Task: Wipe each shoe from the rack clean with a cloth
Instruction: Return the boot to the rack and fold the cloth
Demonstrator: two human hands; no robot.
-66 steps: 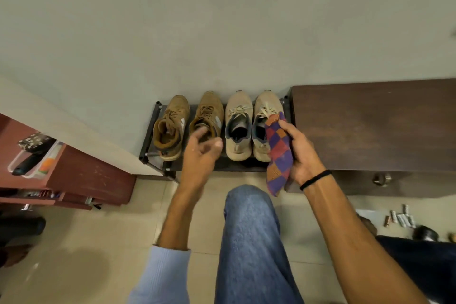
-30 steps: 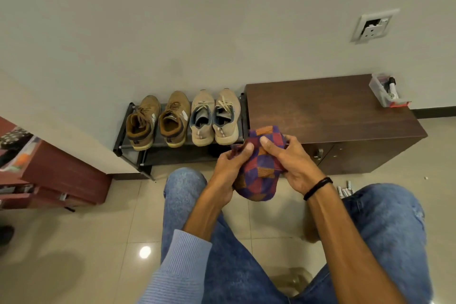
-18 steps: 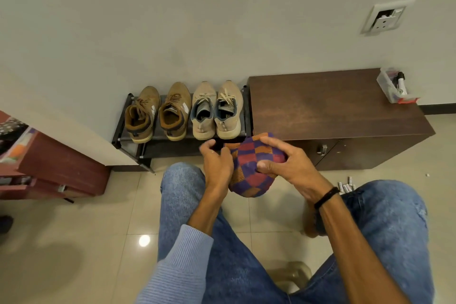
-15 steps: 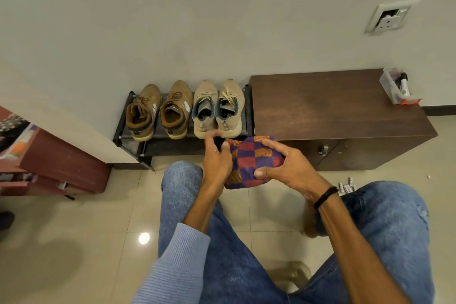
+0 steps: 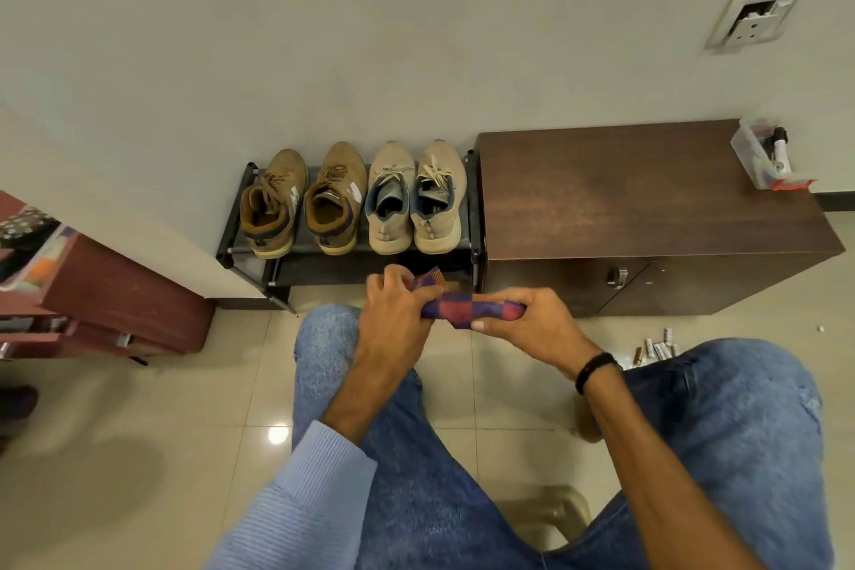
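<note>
A low black shoe rack [image 5: 233,252] stands against the wall. On it sit two brown shoes [image 5: 273,204] [image 5: 335,199] and two beige shoes [image 5: 391,197] [image 5: 437,194], toes to the wall. In front of the rack I hold a red, purple and orange checked cloth [image 5: 467,309], folded into a narrow band. My left hand [image 5: 393,315] grips its left end, with one corner sticking up past the fingers. My right hand [image 5: 532,324] grips its right end. Both hands hover above my knees, apart from the shoes.
A dark wooden cabinet [image 5: 647,208] adjoins the rack on the right, with a clear box [image 5: 765,160] on top. Small batteries [image 5: 657,347] lie on the tiled floor beside it. A red shelf unit [image 5: 106,301] stands at the left. My jeans-clad legs fill the foreground.
The cloth, bunched into a ball between both hands a second ago, is now folded flat into a narrow band. My left hand earlier reached toward the brown shoes, then came back to the cloth.
</note>
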